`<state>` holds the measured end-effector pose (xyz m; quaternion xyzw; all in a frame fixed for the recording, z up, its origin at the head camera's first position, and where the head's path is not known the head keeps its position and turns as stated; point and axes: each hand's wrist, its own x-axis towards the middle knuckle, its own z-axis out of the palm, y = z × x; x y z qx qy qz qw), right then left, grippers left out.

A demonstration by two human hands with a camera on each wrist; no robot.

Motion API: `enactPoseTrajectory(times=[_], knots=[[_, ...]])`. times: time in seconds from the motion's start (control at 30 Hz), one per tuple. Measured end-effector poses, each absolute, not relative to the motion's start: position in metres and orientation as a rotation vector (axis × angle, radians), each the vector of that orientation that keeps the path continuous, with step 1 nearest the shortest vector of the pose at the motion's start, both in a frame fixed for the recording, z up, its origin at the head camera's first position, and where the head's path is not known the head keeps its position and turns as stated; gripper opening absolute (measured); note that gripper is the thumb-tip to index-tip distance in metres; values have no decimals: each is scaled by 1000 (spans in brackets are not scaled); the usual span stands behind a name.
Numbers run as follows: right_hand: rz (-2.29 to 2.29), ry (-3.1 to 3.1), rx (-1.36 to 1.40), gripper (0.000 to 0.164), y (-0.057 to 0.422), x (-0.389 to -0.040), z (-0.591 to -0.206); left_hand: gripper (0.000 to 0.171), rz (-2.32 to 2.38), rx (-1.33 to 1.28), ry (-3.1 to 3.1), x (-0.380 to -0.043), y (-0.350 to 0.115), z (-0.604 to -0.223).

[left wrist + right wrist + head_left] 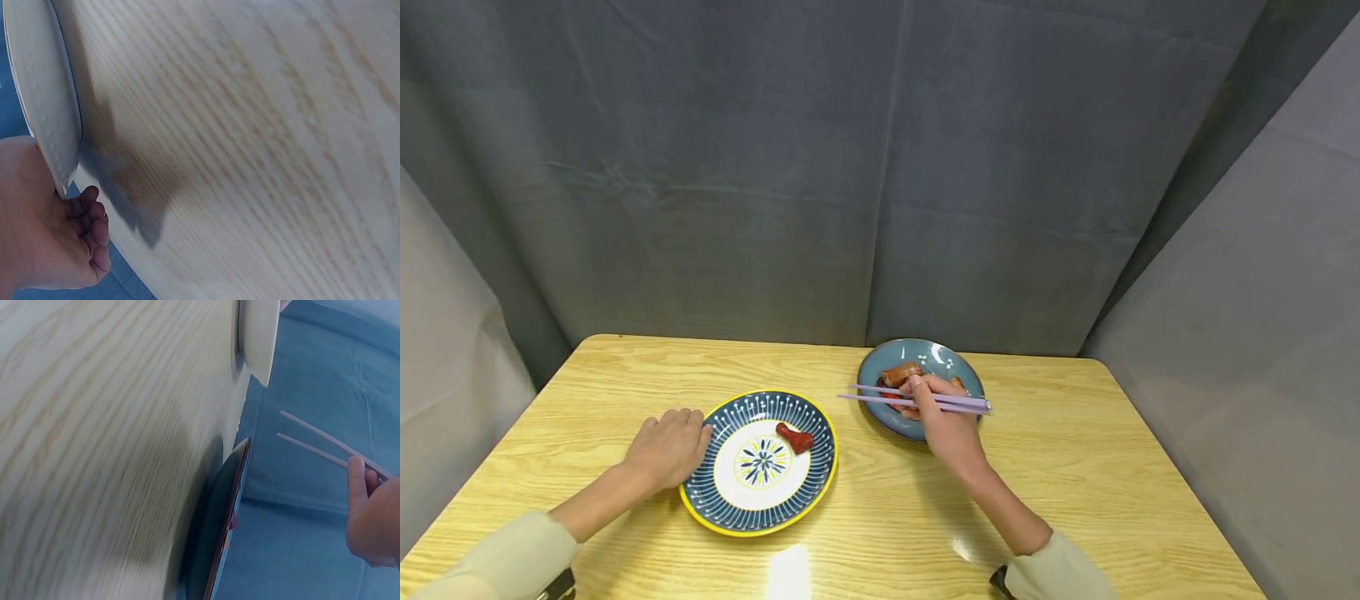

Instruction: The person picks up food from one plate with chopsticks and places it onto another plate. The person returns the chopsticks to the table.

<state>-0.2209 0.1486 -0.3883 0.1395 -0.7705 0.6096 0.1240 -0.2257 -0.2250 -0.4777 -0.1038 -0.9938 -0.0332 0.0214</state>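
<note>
A pair of light purple chopsticks [880, 399] is gripped in my right hand [951, 429]. Their tips are a little apart and point left, above the blue plate [955, 363], with nothing between them. Several food pieces lie on that plate, among them a brown sausage-like piece [901, 374]; my hand partly covers them. At the left, my left hand [670, 450] holds the rim of a patterned plate [752, 521] with a yellow edge. The fingers [94, 225] look curled beside the rim in the left wrist view. On this plate lies a small red drumstick [795, 437].
Both plates stand on a wood-grain table [880, 533]. A dark grey curtain [737, 167] hangs behind its far edge, and pale cloth walls [1247, 292] close off both sides.
</note>
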Motion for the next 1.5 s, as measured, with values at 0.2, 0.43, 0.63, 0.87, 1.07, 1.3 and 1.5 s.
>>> enactPoseTrajectory(times=[0.2,0.43,0.63,0.87,1.07,1.3,1.5], knots=[[1698,-2291,284,25,158,-222,-390,38,-107,-322,-3084,-225,-225,-477],[1768,-2286,258,27,170,-222,-393,38,-108,-322,-3080,-223,-225,-476],[1790,-2298,227,28,179,-224,-399,38,-108,-318,-3085,-224,-225,-477],[1785,-2266,186,33,195,-240,-423,37,-99,-321,-3082,-224,-226,-478],[1807,-2185,215,37,202,-242,-428,37,-101,-335,-3071,-224,-225,-477],[1779,-2211,160,35,207,-242,-426,39,-94,-330,-3083,-224,-225,-475],[1745,-2248,74,33,203,-234,-409,39,-93,-328,-3085,-224,-225,-475]])
